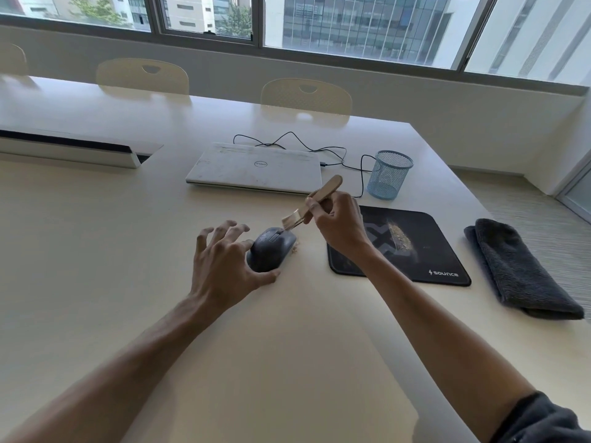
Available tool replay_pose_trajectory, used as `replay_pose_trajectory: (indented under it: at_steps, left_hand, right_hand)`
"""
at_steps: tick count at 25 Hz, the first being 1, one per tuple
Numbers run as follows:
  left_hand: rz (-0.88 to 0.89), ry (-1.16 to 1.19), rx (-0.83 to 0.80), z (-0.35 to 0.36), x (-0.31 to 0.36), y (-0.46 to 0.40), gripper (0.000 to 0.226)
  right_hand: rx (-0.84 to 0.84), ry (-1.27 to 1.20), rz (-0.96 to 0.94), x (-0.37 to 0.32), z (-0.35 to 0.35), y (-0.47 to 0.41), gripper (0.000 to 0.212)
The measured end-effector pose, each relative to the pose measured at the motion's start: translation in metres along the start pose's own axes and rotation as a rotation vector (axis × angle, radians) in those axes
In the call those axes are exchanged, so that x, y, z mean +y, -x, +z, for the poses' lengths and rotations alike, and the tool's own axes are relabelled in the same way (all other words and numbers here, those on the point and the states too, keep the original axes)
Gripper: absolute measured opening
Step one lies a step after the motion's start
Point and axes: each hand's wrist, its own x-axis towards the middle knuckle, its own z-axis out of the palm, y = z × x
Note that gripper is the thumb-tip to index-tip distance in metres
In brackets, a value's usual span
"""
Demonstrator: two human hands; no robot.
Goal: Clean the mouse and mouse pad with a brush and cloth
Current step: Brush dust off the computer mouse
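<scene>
Wooden-handled, the brush (311,203) sits pinched in my right hand (339,225), fingers curled round the handle so the bristles angle down onto the front of the mouse (271,249) near its wheel. My left hand (224,260) steadies the mouse from the side, thumb against its near edge and the other fingers spread and lifted off, I think so it cannot slide under the strokes. It sits on the bare table (128,251), left of the mouse pad (415,251), with a few crumbs beside it. Across the pad lies a streak of gritty debris, not yet swept. Right of the pad, the folded cloth (518,270) waits untouched.
</scene>
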Motion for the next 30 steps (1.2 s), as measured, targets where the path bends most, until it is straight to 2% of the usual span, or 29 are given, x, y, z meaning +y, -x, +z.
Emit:
replay_pose_trajectory:
  at_steps: [3,6,9,11,13,16,21,25,28,30]
  left_hand:
    - [-0.007,0.011,-0.006,-0.002,0.001,0.0,0.078]
    - [-0.011,0.026,0.008,-0.002,0.001,0.001,0.078]
    - [-0.012,0.03,0.001,-0.002,0.001,0.0,0.08]
    - [-0.012,0.027,0.002,-0.002,0.002,0.0,0.08]
    - [-0.014,0.035,0.003,-0.002,0.002,0.001,0.081]
    - [-0.016,0.039,0.0,-0.002,0.002,0.001,0.081]
    - [-0.002,0.03,-0.005,-0.001,0.0,0.0,0.081]
    - [0.001,0.025,-0.002,0.0,0.0,0.0,0.081]
    - [0.001,0.024,-0.004,0.001,0.0,0.0,0.081]
    - [0.003,0.023,-0.002,0.001,0.0,0.0,0.08]
  right_hand:
    - [-0.055,-0.092,0.034,0.006,0.003,0.009,0.024]
    - [0.023,-0.054,0.066,0.01,-0.001,0.008,0.026]
    - [-0.029,-0.111,-0.007,-0.005,0.001,0.013,0.022]
    - [-0.055,-0.024,-0.066,-0.009,0.002,0.018,0.022]
    - [0.011,0.101,-0.074,-0.006,0.0,0.016,0.026]
    - [0.1,0.058,-0.031,-0.01,0.004,0.019,0.034]
    - [-0.052,-0.051,-0.099,-0.022,0.003,0.027,0.017]
    - [0.066,0.096,-0.057,-0.024,0.008,0.026,0.028]
    - [-0.03,0.057,-0.059,-0.029,0.006,0.026,0.024]
    - [0.002,0.021,-0.048,-0.028,0.006,0.026,0.026]
